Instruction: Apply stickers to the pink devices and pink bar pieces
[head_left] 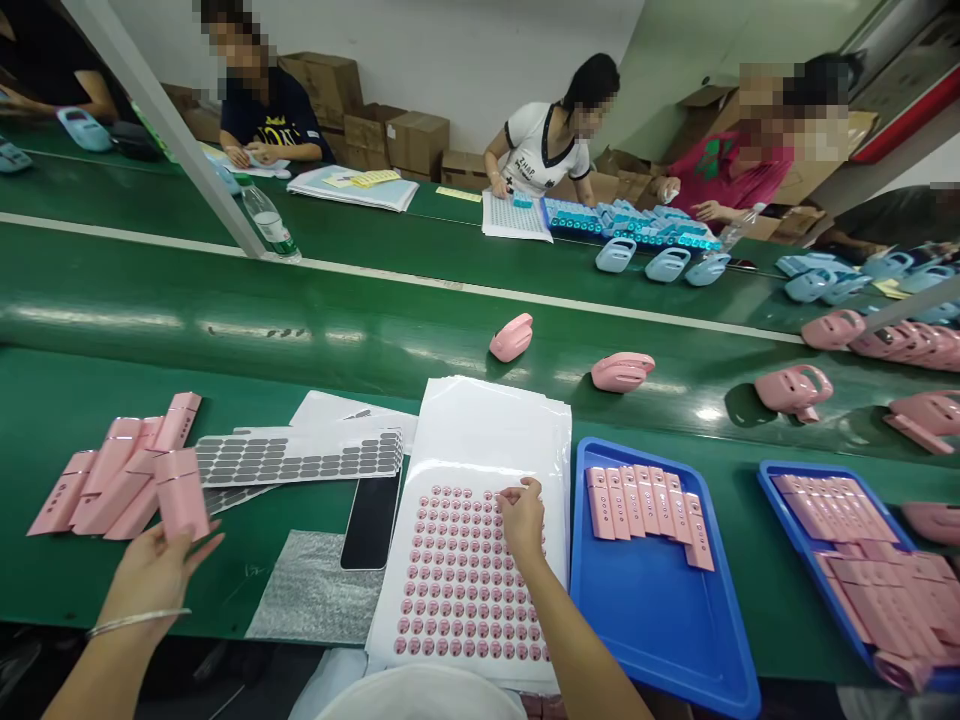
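Observation:
My left hand (154,575) grips the lower end of a pink plastic casing (181,492), held beside a loose pile of similar pink casings (112,475). In front of me lies a white sheet of round pink stickers (469,575), on top of a stack of white sheets (495,425). My right hand (523,515) is over the upper right of the sticker rows, thumb and forefinger pinched together at the sheet. Whatever is between those fingertips is too small to make out.
Grey oval sticker sheets (300,455) and a dark phone (371,522) lie between my hands. On the right are a blue tray (645,620) of pink casings and a second filled tray (795,530). Pink handled shells (622,372) stand on the green belt; co-workers sit beyond.

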